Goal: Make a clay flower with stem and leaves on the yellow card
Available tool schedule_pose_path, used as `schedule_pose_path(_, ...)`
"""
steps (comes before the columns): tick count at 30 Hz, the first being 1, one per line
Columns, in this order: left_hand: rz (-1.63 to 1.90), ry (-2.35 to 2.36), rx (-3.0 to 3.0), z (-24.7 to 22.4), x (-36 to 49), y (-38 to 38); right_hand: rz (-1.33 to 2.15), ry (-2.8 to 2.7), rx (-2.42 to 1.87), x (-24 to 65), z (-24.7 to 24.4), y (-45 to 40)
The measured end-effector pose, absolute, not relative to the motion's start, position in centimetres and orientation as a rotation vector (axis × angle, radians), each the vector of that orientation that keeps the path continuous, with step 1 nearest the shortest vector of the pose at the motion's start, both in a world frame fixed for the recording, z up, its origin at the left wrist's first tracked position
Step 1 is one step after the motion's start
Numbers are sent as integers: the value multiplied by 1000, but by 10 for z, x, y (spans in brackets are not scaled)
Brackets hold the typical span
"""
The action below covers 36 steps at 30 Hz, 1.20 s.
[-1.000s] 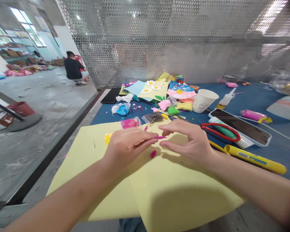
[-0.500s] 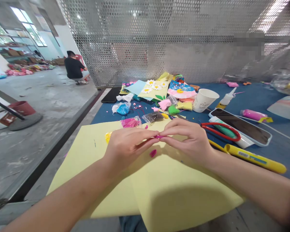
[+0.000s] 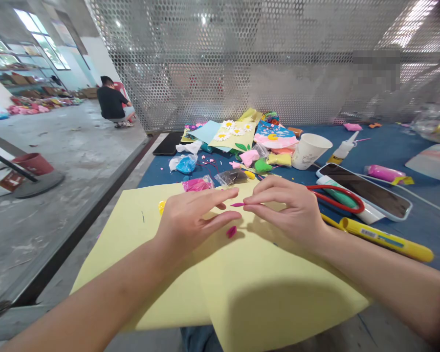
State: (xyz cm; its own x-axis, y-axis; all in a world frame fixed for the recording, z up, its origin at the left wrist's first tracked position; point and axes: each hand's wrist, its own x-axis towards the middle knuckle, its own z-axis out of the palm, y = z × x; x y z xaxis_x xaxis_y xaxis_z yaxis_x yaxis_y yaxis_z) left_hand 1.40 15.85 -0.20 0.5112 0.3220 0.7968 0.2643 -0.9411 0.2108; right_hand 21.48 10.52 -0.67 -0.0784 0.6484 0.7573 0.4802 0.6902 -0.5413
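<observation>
Between the thumb and fingers of my right hand (image 3: 284, 208) is a small, pointed piece of magenta clay (image 3: 237, 205), its tip sticking out to the left. My left hand (image 3: 190, 215) faces it with thumb and fingers apart, holding nothing. Below the fingertips, a second magenta clay piece (image 3: 231, 231) lies on the yellow paper (image 3: 168, 288). Just beyond my hands are a bag of magenta clay (image 3: 198, 183) and a bag of dark clay (image 3: 231, 177). A yellow lump (image 3: 162, 207) shows partly behind my left hand.
To the right lie red-handled scissors (image 3: 357, 201), a yellow marker-like tube (image 3: 388, 240) and a phone (image 3: 370, 193). A paper cup (image 3: 311, 151) and glue bottle (image 3: 342, 149) stand farther back. Daisy-decorated paper (image 3: 223, 142) lies behind the clay. A person (image 3: 112, 100) squats at far left.
My left fingers have opened and come away from the magenta clay piece. It stays pinched in my right hand, its pointed end now showing.
</observation>
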Motion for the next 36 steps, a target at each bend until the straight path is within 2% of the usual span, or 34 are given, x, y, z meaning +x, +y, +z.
schedule_pose_path(7,1367,726,2341,-1,9,164,583,-1971,-1071,219,-3,105)
schedule_pose_path(15,1254,745,2565,-1,14,166,864,-2048,-1334,223,-6,106)
schedule_pose_path(36,1119,768,2660,-2,16,168,804,-2094,-1382,223,-9,110)
